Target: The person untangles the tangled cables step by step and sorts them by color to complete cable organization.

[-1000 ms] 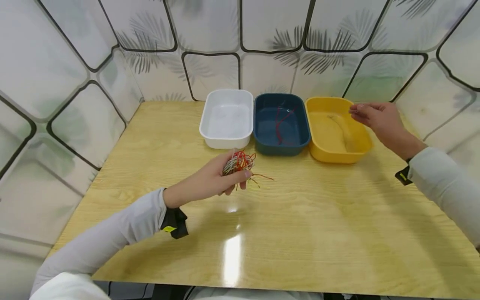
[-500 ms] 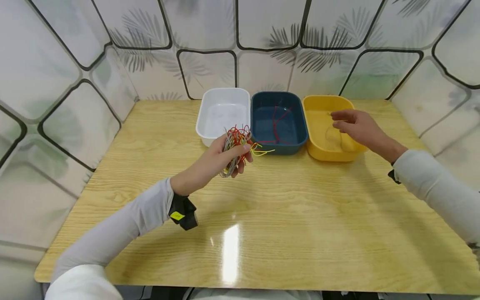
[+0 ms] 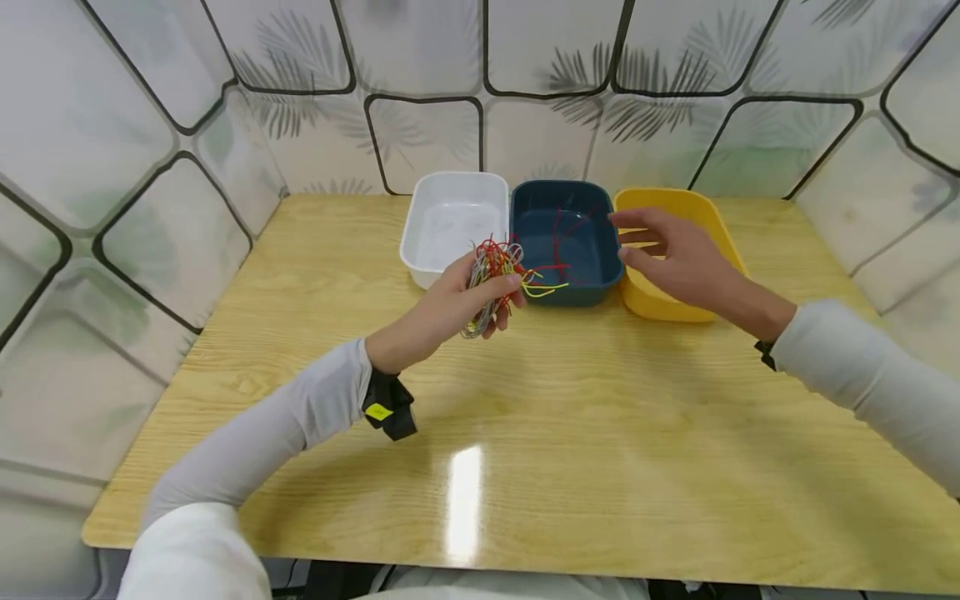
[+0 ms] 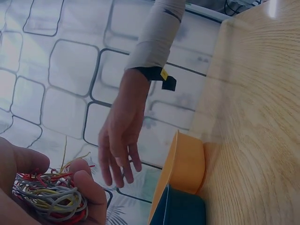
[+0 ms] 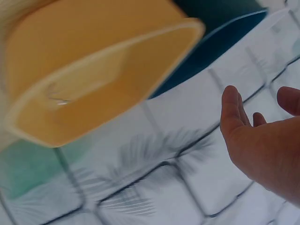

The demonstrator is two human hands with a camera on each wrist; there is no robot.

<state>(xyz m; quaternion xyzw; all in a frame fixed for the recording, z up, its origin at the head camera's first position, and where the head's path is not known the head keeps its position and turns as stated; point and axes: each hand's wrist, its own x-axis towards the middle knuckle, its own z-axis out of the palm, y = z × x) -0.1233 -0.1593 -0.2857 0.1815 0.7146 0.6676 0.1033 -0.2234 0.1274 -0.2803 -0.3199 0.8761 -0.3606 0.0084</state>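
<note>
My left hand [image 3: 442, 312] grips a tangled bundle of thin wires [image 3: 491, 279], red, yellow and grey, in front of the white and blue bins. A few red and yellow ends stick out to the right past the thumb. In the left wrist view, the looped wires [image 4: 51, 199] lie between thumb and fingers. My right hand [image 3: 678, 258] hovers over the edge between the blue bin [image 3: 581, 295] and the yellow bin [image 3: 667, 311], fingers spread and holding nothing. Red wires [image 3: 557, 242] lie in the blue bin. Inside the yellow bin, a thin pale strand [image 5: 58, 101] shows faintly.
A white bin [image 3: 453, 221] stands left of the blue one, the three side by side at the back of the wooden table [image 3: 585, 442]. Behind them rises a patterned wall [image 3: 420, 58], which continues along both sides.
From beside the yellow bin, my right hand has moved left across it toward the blue bin. A strand now lies in the yellow bin. My left hand has risen forward with the wires.
</note>
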